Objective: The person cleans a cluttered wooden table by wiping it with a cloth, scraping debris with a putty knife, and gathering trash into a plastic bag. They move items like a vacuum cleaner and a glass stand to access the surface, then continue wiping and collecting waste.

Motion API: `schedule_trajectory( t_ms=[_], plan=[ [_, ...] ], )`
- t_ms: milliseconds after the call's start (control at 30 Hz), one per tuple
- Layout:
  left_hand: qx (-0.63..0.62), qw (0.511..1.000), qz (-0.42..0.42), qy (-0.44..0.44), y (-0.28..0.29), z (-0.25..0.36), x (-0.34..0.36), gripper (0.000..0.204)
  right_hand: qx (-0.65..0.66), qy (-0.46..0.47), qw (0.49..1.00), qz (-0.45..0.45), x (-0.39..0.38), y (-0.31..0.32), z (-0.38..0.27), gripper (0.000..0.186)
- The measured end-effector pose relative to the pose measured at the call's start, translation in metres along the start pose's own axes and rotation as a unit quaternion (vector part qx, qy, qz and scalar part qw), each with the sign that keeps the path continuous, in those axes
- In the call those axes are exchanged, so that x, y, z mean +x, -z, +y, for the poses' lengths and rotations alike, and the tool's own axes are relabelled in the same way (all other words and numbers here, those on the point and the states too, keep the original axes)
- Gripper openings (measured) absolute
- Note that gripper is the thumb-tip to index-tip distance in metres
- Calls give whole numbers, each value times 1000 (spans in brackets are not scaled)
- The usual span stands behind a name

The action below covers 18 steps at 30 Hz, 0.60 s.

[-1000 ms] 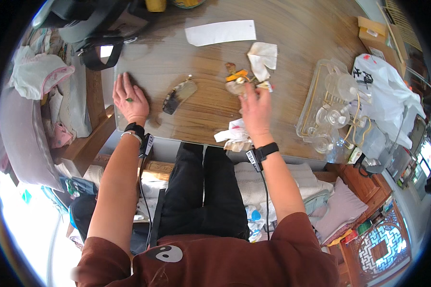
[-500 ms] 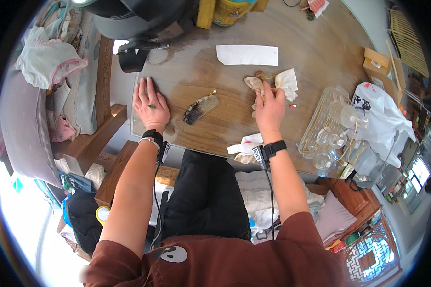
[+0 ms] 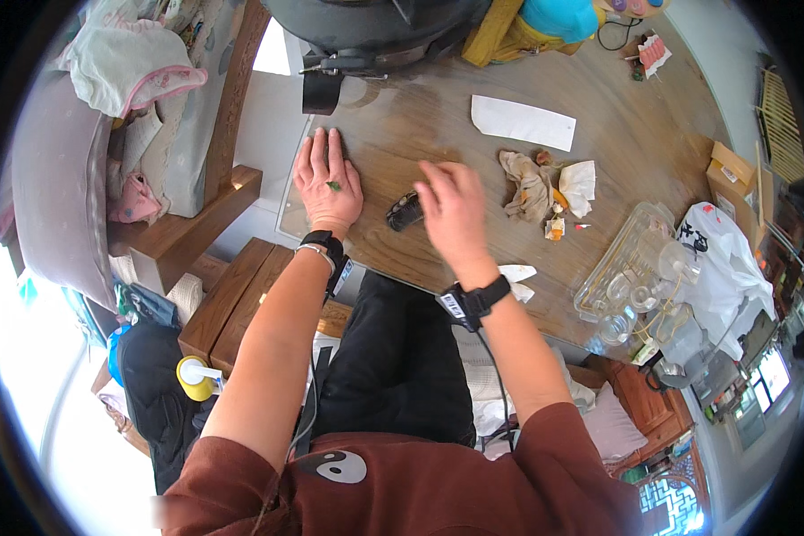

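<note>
My left hand (image 3: 327, 195) lies flat on the glass-topped wooden table with its fingers stretched out. A small green leaf-like piece (image 3: 334, 186) rests on its back. My right hand (image 3: 454, 214) is above the table with bent, parted fingers, and I see nothing in it. Beside and partly beneath it is a dark hair comb (image 3: 404, 213), its right part hidden by the hand. To the right of that hand lie crumpled brownish tissues (image 3: 527, 186), a white tissue (image 3: 579, 188) and a small orange-and-white scrap (image 3: 555, 229).
A white paper strip (image 3: 523, 122) lies beyond the tissues. At the right stand a clear plastic tray (image 3: 590, 284) with glass cups, a white plastic bag (image 3: 724, 259) and a cardboard box (image 3: 732, 174). A large black object (image 3: 384, 36) occupies the far left.
My right hand has left the crumpled tissues and moved left to the comb, covering part of it. My left hand stays flat on the table. The view has shifted.
</note>
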<state>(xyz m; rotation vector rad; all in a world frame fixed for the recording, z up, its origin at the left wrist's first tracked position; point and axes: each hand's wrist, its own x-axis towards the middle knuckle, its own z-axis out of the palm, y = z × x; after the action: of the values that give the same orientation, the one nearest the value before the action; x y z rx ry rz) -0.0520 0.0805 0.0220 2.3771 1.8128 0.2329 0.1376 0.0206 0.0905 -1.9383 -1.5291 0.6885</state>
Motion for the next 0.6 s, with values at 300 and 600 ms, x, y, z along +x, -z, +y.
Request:
schedule_trajectory(
  t_ms=[300, 600],
  plan=[
    [-62, 984, -89, -141, 48, 45, 9, 55, 225, -18, 974, 8, -4, -13, -53, 30],
    [-47, 972, -195, -127, 71, 129, 2, 48, -77, -109, 980, 145, -46, 126, 62, 46]
  ],
)
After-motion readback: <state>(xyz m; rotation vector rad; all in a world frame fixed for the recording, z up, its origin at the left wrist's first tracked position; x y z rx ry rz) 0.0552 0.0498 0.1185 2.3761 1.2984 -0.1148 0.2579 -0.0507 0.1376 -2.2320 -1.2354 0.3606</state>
